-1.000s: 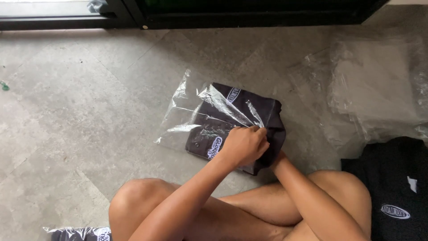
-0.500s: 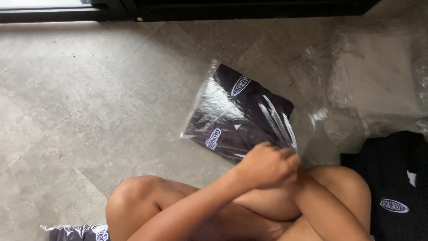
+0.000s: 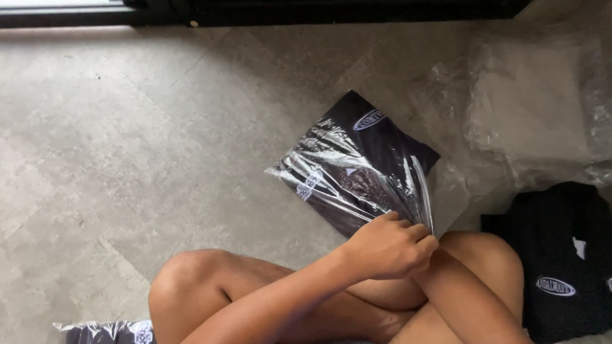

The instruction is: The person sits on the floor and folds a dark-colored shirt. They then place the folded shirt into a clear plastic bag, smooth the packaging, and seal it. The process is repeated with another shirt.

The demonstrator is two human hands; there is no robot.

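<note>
A dark folded garment in a clear plastic bag (image 3: 357, 172) is tilted up off the grey floor in the middle of the view. My left hand (image 3: 386, 245) reaches across from the left and is closed on the bag's near edge. My right hand (image 3: 432, 250) comes in from the right beneath it. It is mostly covered by the left hand, and its fingers meet the same crinkled edge. Both forearms cross above my folded legs (image 3: 210, 286).
A heap of empty clear plastic bags (image 3: 542, 108) lies at the upper right. A stack of black garments (image 3: 561, 255) sits by my right knee. Another bagged dark garment (image 3: 108, 332) pokes in at the bottom left. A dark door frame (image 3: 319, 9) runs along the top.
The bag lay on the floor under my left hand a second ago. It has since been lifted and turned, and both hands have slid to its near edge.
</note>
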